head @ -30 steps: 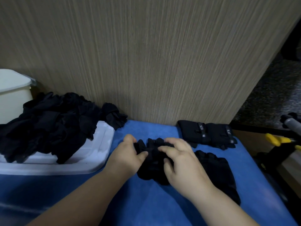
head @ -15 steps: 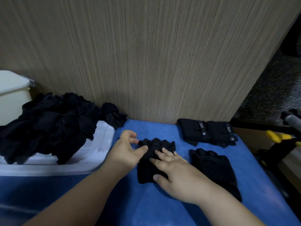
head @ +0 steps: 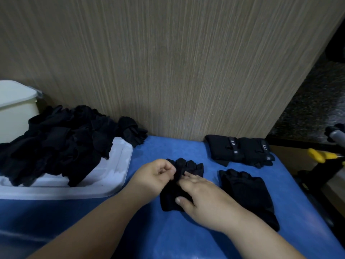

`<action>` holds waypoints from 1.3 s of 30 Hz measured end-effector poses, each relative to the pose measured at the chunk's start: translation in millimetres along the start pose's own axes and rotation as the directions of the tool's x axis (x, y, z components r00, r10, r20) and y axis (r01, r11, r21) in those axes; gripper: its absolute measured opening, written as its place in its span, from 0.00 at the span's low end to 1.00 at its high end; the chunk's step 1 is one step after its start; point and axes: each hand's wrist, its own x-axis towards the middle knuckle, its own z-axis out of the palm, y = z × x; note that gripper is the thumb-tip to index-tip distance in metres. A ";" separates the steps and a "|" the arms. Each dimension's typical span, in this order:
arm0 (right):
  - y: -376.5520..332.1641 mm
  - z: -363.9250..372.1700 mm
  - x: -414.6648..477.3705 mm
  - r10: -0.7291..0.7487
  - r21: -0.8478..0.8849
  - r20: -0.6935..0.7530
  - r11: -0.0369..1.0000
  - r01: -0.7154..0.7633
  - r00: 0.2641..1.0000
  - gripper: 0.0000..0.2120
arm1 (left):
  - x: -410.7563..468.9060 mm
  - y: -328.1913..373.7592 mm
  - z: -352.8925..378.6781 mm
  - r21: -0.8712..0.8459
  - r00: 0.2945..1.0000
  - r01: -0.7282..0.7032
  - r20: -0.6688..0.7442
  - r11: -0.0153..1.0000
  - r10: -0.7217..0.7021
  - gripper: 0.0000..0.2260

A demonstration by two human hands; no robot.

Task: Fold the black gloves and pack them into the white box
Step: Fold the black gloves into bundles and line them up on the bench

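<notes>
A black fingerless glove (head: 188, 168) lies flat on the blue cloth (head: 168, 236) in the middle. My left hand (head: 155, 176) pinches its left edge near the finger end. My right hand (head: 203, 199) lies flat on the glove's lower part, fingers straight, pressing it down. A second loose glove (head: 246, 191) lies just right of it. Two folded gloves (head: 240, 152) with grey-lettered straps sit side by side at the back right. A heap of black gloves (head: 56, 144) covers a flat white lid (head: 104, 186) at the left. A white box (head: 15, 109) stands behind the heap.
A wood-grain panel (head: 168, 62) rises right behind the cloth. Off the right edge stand a dark frame with a yellow handle (head: 321, 156) and a grey grip (head: 337, 137). Dark speckled floor shows at the far right.
The glove went from bunched between both hands to spread flat. My right hand slid down onto it with straight fingers, and my left hand closed a pinch on its left edge.
</notes>
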 end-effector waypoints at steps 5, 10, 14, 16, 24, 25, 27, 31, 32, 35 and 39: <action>2.1 -2.9 -2.1 0.001 -0.031 0.026 1.000 0.000 1.000 0.24 | -2.3 -5.9 6.1 0.333 0.980 -0.196 0.047 0.923 0.191 0.08; 9.8 -12.1 -8.6 0.042 -0.044 -0.090 0.998 -0.046 0.995 0.22 | 0.5 -12.8 10.2 0.435 0.954 -0.300 0.119 0.849 0.276 0.09; 11.2 -17.0 -13.5 0.057 -0.034 -0.065 0.998 -0.059 0.996 0.22 | 0.9 -16.9 13.7 0.488 0.940 -0.339 0.140 0.805 0.311 0.12; 11.5 -15.4 -14.8 0.068 -0.030 -0.004 0.997 -0.068 0.998 0.23 | 0.5 -18.0 15.7 0.509 0.931 -0.362 0.150 0.781 0.333 0.18; 17.4 -18.9 -20.4 0.035 -0.030 -0.100 0.999 -0.038 0.994 0.22 | 2.3 -19.6 17.7 0.561 0.923 -0.383 0.265 0.734 0.279 0.32; 19.0 -24.7 -22.6 0.052 -0.013 -0.164 0.998 -0.055 0.985 0.20 | 1.0 -17.4 17.0 0.577 0.926 -0.373 0.276 0.727 0.256 0.32; 25.6 -37.7 -27.5 0.142 0.058 -0.309 0.990 -0.131 0.940 0.16 | -3.1 -12.8 16.8 0.612 0.930 -0.357 0.303 0.706 0.208 0.27; 55.0 -60.0 -40.5 0.429 0.216 -0.459 0.903 -0.371 0.778 0.04 | -6.6 -9.9 19.9 0.616 0.931 -0.343 0.323 0.709 0.171 0.28; 63.3 -64.3 -45.2 0.497 0.231 -0.441 0.868 -0.440 0.748 0.05 | -6.7 -10.2 20.5 0.622 0.933 -0.341 0.319 0.705 0.169 0.31; 87.3 -73.7 -60.1 0.693 0.218 -0.260 0.721 -0.658 0.673 0.06 | -6.8 -8.6 23.8 0.644 0.937 -0.334 0.307 0.688 0.168 0.30; 98.4 -78.6 -72.3 0.807 0.256 0.057 0.557 -0.790 0.587 0.21 | -6.9 -0.8 28.7 0.644 0.943 -0.315 0.295 0.697 0.153 0.20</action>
